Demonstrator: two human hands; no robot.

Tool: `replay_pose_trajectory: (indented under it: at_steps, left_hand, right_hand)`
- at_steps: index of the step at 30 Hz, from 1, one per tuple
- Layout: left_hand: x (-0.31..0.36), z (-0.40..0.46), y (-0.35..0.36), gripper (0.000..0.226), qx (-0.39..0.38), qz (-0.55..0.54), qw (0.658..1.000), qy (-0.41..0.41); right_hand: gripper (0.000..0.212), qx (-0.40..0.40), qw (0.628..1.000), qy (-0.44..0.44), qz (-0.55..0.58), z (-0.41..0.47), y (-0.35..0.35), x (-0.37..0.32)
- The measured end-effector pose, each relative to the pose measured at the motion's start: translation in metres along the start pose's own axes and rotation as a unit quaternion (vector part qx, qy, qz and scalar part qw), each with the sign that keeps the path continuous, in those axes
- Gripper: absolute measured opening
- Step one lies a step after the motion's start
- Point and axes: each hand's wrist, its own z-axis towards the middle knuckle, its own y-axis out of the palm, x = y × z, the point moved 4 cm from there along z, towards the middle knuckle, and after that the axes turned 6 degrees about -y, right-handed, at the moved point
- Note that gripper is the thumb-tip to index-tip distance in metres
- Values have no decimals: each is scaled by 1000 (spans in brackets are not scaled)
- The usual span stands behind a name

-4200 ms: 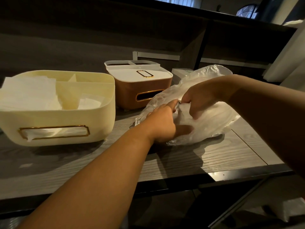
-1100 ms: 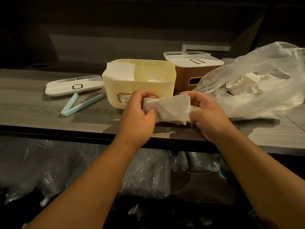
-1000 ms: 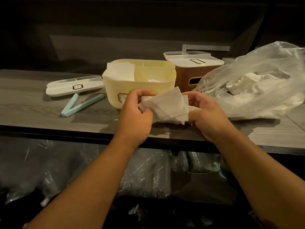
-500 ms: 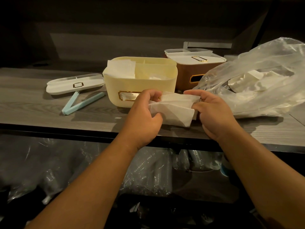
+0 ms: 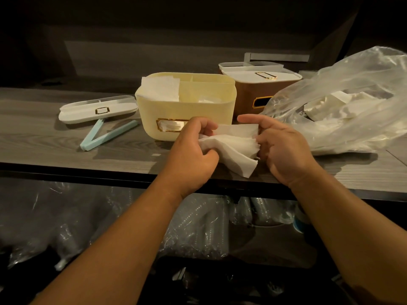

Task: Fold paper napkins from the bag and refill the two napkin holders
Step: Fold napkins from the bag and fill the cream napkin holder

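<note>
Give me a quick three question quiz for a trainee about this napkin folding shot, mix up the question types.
1. True or false: the brown napkin holder has its lid on.
2. Multiple choice: where does the removed white lid lie? A) on the cream napkin holder, B) on the counter to that holder's left, C) inside the plastic bag.
3. Fill in: the left hand and right hand together hold one white ____.

Key
1. True.
2. B; it rests beside the light blue clip.
3. Paper napkin, held in front of the cream holder.
</note>
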Motion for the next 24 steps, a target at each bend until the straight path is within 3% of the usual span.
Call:
replay_pose_trajectory:
  at_steps: [6,9,16,24]
  left_hand:
    - [0,0,1,45,-6,1,1000,-2]
    - [-1,0,1,44,-13,-8,1000,-2]
    - [-2,1,2,32,-21,-18,1000,-1]
    - [3,-5,-3,29,-53,-96,993,36]
  right_hand:
    - [38,5,1000,-5,-9,-1,-1,-1]
    - [26,22,998,-1,-67,1,0,0]
    - [46,29,997,25,-71,2,0,0]
    - [44,65,997,42,-20,3,-5,1]
